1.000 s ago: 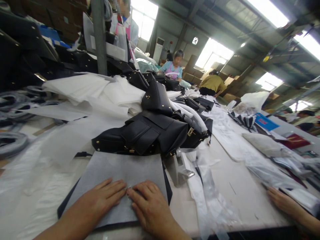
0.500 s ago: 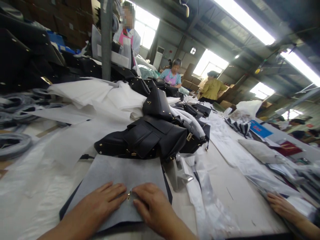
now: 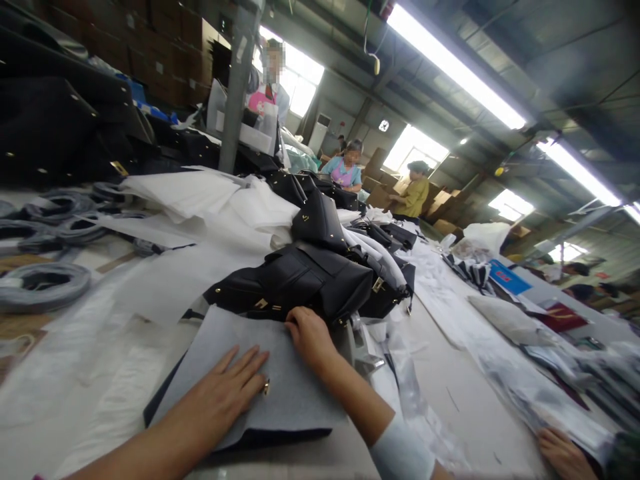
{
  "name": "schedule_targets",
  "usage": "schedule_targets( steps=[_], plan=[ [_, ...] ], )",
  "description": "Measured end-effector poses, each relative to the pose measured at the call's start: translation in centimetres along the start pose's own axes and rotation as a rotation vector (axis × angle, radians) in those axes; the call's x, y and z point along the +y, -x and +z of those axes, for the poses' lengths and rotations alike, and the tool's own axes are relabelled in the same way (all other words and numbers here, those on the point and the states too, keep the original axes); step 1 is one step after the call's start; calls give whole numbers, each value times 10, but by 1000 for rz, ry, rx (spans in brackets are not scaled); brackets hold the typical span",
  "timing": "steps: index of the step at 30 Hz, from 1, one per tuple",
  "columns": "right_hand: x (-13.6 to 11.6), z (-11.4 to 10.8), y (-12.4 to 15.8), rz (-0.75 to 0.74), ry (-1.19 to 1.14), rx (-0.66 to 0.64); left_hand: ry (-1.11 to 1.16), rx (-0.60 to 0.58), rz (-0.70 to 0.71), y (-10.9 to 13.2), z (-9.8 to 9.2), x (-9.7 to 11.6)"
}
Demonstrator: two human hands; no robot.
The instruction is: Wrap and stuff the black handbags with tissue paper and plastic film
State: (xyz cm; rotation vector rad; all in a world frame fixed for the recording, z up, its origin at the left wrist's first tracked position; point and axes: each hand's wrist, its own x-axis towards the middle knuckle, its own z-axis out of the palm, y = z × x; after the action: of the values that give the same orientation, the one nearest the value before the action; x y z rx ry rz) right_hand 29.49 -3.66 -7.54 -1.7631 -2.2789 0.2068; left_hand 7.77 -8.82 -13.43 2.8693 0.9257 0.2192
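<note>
My left hand (image 3: 227, 390) lies flat and open on a grey felt sheet (image 3: 295, 393) that covers a dark panel on the table, with a small gold fitting (image 3: 267, 386) by its fingertips. My right hand (image 3: 310, 337) has reached to the far edge of the sheet. Its fingers curl against the near side of a black leather handbag (image 3: 300, 283) with gold hardware. Whether they grip the bag I cannot make out. More black handbags (image 3: 320, 217) are piled behind it.
White tissue sheets (image 3: 200, 200) cover the table's left. Grey coiled rolls (image 3: 43, 283) lie far left. Plastic bags and wrapped items (image 3: 505, 320) run along the right side. Another person's hand (image 3: 563, 453) rests at the lower right. Other people stand at the far end.
My right hand left the middle of the grey sheet and moved forward to the black handbag. My left hand stayed flat on the sheet. The view tilted upward.
</note>
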Motion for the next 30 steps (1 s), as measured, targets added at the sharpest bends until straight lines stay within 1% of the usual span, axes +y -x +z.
schedule_targets(
  steps=[2, 4, 8, 11, 14, 18, 21, 25, 27, 30],
  plan=[
    [0, -2, -1, 5, 2, -7, 25, -80, -58, -5, -11, 1],
    [0, -4, -2, 14, 11, -8, 47, -134, -93, -10, -27, 0],
    [-3, -5, -4, 28, 40, -8, 127, -265, -51, -20, -55, -8],
    [-6, -9, -6, 9, 71, -21, 159, -342, -65, -28, -65, -14],
    [-10, -15, -10, -27, 117, -47, 159, -358, -64, -32, -65, -18],
    [-17, -22, -9, -45, 158, -68, 159, -354, -62, -30, -60, -21],
    [-21, -24, 8, -78, 157, -76, 171, -326, -61, -27, -56, -24],
    [-19, -23, 44, -182, 112, -166, 201, -285, -72, -24, -46, -29],
    [-16, -18, 57, -179, 99, -208, 219, -263, -77, -22, -41, -32],
    [-10, -10, 63, -151, 92, -238, 237, -241, -90, -19, -35, -37]
  ],
)
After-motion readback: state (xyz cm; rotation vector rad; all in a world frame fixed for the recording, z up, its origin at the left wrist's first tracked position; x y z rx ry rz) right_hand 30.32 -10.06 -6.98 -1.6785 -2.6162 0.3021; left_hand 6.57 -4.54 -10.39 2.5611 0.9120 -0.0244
